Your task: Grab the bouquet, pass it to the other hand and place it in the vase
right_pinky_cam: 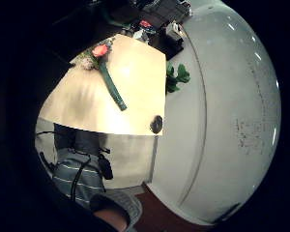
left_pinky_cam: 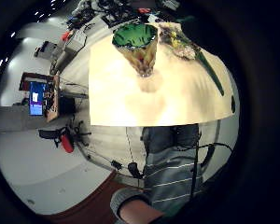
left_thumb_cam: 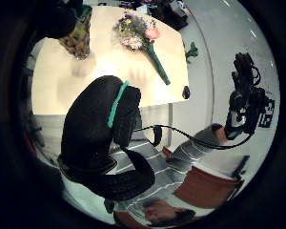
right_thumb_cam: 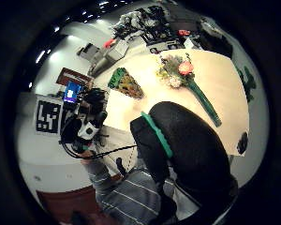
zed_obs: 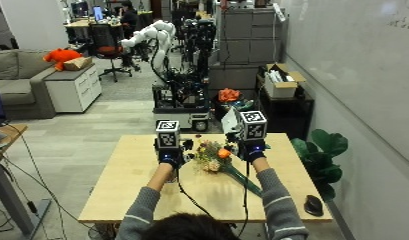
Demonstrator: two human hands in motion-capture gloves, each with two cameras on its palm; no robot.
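1. The bouquet (zed_obs: 216, 159) lies flat on the table (zed_obs: 124, 190), about in the middle, btw the two raised hands.
2. Its flower end points to the far side of the table. One orange flower sits on top of the bunch, w/ small pale flowers round it.
3. Its long green stem end points to the near right side of the table. No hand touches it.
4. The vase (left_pinky_cam: 137, 49) stands upright on the table, to the left of the flowers. It is near them but apart. Its mouth is wide and its foot is narrow. Nothing is in it.
5. In the outside view the vase is mostly hidden behind the left hand, so its colour can't be told there.
6. Left hand (zed_obs: 169, 156): up in the air over the left part of the table, above the vase. Fingers are relaxed, holding nothing.
7. Right hand (zed_obs: 252, 149): up in the air just right of the flowers, above the table. Fingers point up and are relaxed, holding nothing too.
8. Both arms wear grey sleeves w/ thin stripes and reach out from the near edge of the table.
9. A small dark mouse (zed_obs: 313, 205) lies at the near right corner of the table, well apart from the stem end.
10. A green plant (zed_obs: 322, 150) stands on the floor just right of the table, by the wall.
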